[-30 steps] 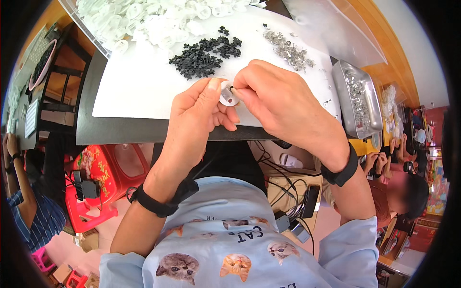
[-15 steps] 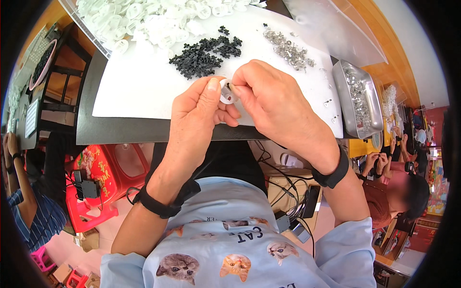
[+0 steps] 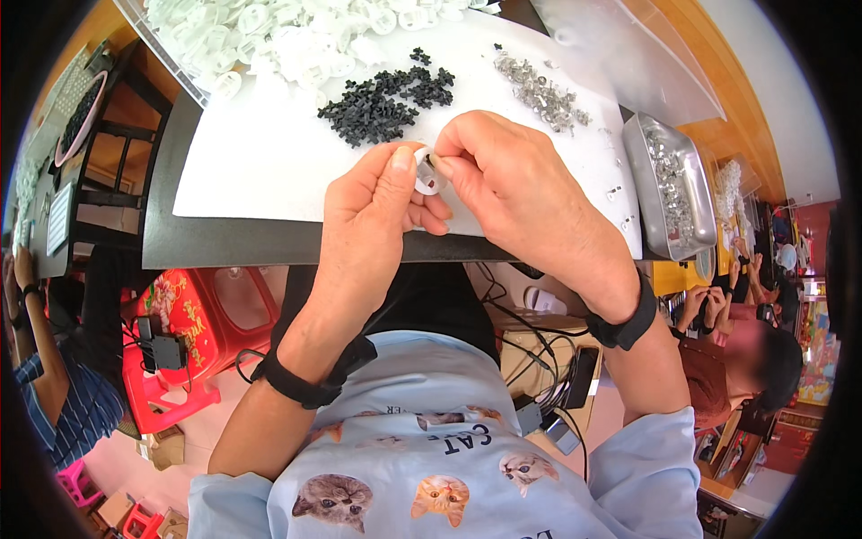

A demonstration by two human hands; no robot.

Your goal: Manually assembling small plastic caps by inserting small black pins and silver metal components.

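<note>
My left hand (image 3: 370, 202) pinches a small round white plastic part (image 3: 428, 176) between thumb and fingers, above the table's near edge. Inside the part a dark spot and a small reddish spot show. From the right, my right hand (image 3: 507, 175) is closed, thumb and forefinger pressed to the part's rim; any tiny piece between those fingertips is hidden. Just beyond lies a heap of small black cross-shaped plastic pieces (image 3: 373, 108). Farther right, small shiny metal clips (image 3: 543, 94) are scattered on the white sheet (image 3: 260, 171).
A clear bin of white plastic parts (image 3: 269, 36) fills the far left. On the right stands a steel tray (image 3: 639, 171) holding metal clips. Red plastic stools (image 3: 220, 314) and black cables (image 3: 548, 359) are below the table (image 3: 206, 242). Other people work at both sides.
Both hands have shifted very slightly to the right with the white part, which appears turned a little. The grip of both hands looks the same.
</note>
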